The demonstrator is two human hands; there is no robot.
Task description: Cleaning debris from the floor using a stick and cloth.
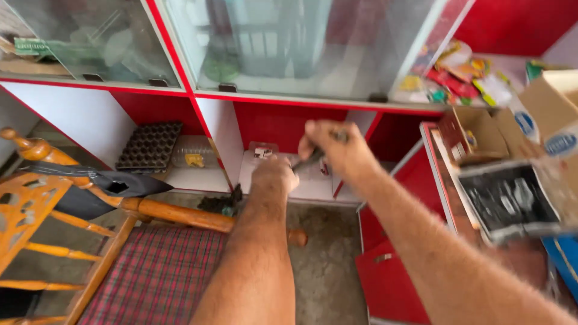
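Right hand: fist closed on dark slim tool, long axis slanting down-left toward left hand | Left hand: curled shut, contents cannot be told | Location: before red shelf, above floor.

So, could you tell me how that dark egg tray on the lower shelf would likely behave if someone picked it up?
The egg tray looks thin and moulded, so probably light. Its many cups suggest some stiffness, though it may flex at the edges. Lying flat, it seems unlikely to roll.
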